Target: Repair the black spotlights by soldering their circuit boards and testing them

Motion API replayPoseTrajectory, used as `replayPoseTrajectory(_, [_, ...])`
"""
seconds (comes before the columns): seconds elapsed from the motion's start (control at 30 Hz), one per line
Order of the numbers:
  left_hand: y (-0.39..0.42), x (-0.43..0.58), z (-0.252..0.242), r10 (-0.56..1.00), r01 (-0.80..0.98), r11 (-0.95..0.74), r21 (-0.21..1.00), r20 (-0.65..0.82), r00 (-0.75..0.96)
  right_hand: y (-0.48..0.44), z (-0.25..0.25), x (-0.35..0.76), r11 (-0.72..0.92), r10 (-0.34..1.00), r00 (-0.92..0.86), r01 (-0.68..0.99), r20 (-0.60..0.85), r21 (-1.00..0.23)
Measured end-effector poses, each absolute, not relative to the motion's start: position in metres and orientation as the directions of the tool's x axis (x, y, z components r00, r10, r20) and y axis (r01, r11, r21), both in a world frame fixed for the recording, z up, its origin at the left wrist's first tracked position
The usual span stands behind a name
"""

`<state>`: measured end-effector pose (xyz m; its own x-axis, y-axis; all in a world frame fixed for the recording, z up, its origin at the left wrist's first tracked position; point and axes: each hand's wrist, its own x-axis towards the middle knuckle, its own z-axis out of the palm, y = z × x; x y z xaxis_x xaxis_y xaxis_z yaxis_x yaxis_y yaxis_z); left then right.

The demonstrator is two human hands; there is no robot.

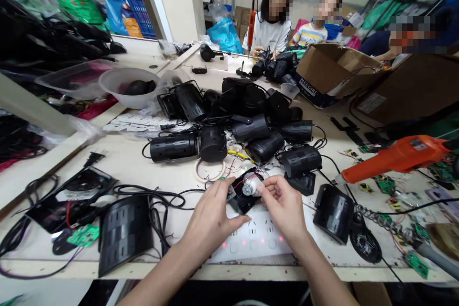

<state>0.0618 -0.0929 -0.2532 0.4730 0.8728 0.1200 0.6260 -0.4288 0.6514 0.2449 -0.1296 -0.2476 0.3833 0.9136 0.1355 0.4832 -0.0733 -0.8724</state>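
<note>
My left hand (211, 213) and my right hand (283, 205) meet over a small black housing part (245, 199) with red wires and a small silver-white motor (250, 188). Left fingers pinch the part's left edge, where a small green board shows. Right fingertips pinch the white end of the motor. Both hands hover above a white power strip (251, 241) with red lights, near the table's front edge.
Several black cylindrical lamp housings (174, 147) with cables pile up mid-table. An orange soldering gun (398, 157) lies at right, a black ribbed cover (124, 232) at front left, a plastic bowl (125, 87) at back left, cardboard boxes (332, 74) at back right. Three people sit across the table.
</note>
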Motion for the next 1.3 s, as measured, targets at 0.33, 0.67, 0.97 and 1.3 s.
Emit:
replayPoseTrajectory(0.33, [-0.093,0.063,-0.243,0.888,0.641,-0.414,0.646,0.134,0.439,-0.127,-0.242,0.247,-0.034,0.906,0.378,0.512,0.19,-0.858])
replayPoseTrajectory(0.67, [-0.09,0.065,-0.242,0.882,0.596,-0.425,0.681,0.163,0.442,-0.127,-0.238,0.248,-0.005,0.934,0.313,0.497,0.174,-0.868])
replayPoseTrajectory(0.97, [-0.098,0.068,-0.245,0.884,0.579,-0.438,0.688,0.211,0.418,-0.133,-0.247,0.248,0.038,0.926,0.303,0.515,0.223,-0.856])
replayPoseTrajectory(1.3, [-0.098,0.069,-0.248,0.892,0.579,-0.423,0.697,0.211,0.399,-0.134,-0.252,0.246,0.061,0.908,0.317,0.547,0.274,-0.835])
